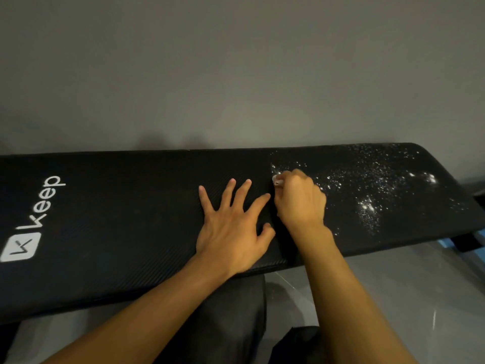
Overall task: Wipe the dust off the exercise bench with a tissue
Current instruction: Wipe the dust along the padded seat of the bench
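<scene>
**A:** How did things lie along the surface (131,206), the black padded top of the exercise bench?

**B:** At the left end was the white "Keep" logo (31,219), and the padding from there to the middle showed no specks. Near the middle the left hand (233,227) lay flat, fingers spread, pressing on the padding. Just beside it, across the seam (273,164) between the two pads, the right hand (299,200) was curled around a small white tissue (278,181). Only a scrap of it showed at the fingertips. The two hands were close together but not touching.

**B:** And the dust (372,190) lay as white specks over the right end, thickest towards the far right corner and in a patch by the front edge.

**A:** So how should that wipe have been done?

**B:** My reading was that the wipe was starting at the seam with nearly all the dusty part left to do. I would have kept the left hand planted to brace the body. I would have opened the wad out a little so that more tissue met the padding, then drawn it in overlapping strokes one way, towards the right end. Firm, even pressure would have suited the ribbed cover. Scrubbing back and forth risked pushing specks into the seam or onto the part with no specks.

**A:** Anything else to watch for?

**B:** Such a small wad would have loaded up quickly, so I would have turned it to a fresh face often.
</scene>
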Demonstrator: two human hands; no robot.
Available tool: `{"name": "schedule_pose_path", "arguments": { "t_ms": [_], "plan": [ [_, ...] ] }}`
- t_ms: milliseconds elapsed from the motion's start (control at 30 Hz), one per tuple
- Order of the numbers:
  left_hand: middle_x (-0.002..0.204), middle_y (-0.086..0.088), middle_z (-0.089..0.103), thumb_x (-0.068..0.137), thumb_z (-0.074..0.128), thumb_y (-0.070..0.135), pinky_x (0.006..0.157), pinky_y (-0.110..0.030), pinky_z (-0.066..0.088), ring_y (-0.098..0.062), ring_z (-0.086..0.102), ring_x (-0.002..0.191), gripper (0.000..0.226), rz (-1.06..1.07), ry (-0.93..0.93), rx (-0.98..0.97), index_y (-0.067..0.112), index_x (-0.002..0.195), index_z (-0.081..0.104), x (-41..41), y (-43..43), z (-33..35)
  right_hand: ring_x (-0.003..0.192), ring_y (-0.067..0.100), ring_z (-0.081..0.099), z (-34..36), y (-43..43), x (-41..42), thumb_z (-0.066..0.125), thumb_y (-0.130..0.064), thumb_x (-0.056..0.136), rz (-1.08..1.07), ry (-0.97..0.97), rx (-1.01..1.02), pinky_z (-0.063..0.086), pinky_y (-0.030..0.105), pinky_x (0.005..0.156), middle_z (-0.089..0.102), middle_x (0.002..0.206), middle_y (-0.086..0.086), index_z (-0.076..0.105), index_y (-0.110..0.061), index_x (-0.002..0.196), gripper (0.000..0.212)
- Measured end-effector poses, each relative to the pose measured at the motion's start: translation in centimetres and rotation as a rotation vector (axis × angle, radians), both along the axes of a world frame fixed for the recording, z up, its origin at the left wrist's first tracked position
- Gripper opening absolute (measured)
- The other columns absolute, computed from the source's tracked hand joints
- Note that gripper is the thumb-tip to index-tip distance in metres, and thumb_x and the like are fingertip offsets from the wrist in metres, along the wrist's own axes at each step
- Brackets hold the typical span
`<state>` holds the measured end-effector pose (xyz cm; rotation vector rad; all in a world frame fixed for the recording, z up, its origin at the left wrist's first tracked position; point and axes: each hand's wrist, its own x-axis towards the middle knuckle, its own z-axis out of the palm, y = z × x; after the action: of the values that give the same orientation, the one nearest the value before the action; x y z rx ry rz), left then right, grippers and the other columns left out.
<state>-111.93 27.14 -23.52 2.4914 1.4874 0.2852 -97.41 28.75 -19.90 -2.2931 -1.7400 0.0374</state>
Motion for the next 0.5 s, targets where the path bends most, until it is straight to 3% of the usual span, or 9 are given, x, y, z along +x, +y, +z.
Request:
{"name": "schedule_pose_path", "arguments": {
  "t_ms": [200,367,500],
  "plan": [
    [0.17,-0.005,0.007,0.094,0.032,0.061,0.115,-0.076,-0.009,-0.029,-0.004,0.157,0.066,-0.001,0.0,0.023,0.042,0.156,0.02,0.0,0.0,-0.3,0.093,0.033,0.066,0.3,-5.8,-0.3,0.051,-0.039,0.099,-0.017,0.014,-0.007,0.052,0.042,0.072,0.063,0.107,-0.003,0.065,-0.032,0.113,0.021],
    [0.171,-0.005,0.005,0.096,0.033,0.06,0.115,-0.075,-0.009,-0.029,-0.006,0.157,0.065,-0.003,-0.009,0.009,0.042,0.156,0.018,0.0,0.1,-0.1,0.095,0.035,0.066,0.1,1.2,0.3,0.055,-0.025,0.097,-0.124,-0.075,-0.044,0.044,0.037,0.068,0.065,0.107,0.01,0.064,-0.012,0.107,0.018],
    [0.171,-0.004,0.005,0.095,0.032,0.06,0.115,-0.074,-0.012,-0.028,-0.008,0.157,0.065,0.0,-0.009,0.002,0.042,0.156,0.017,-0.1,0.0,-0.1,0.097,0.033,0.065,0.0,2.1,-0.4,0.054,-0.021,0.097,-0.025,-0.036,-0.019,0.046,0.039,0.069,0.063,0.114,0.008,0.064,-0.015,0.114,0.02]
  ]
}}
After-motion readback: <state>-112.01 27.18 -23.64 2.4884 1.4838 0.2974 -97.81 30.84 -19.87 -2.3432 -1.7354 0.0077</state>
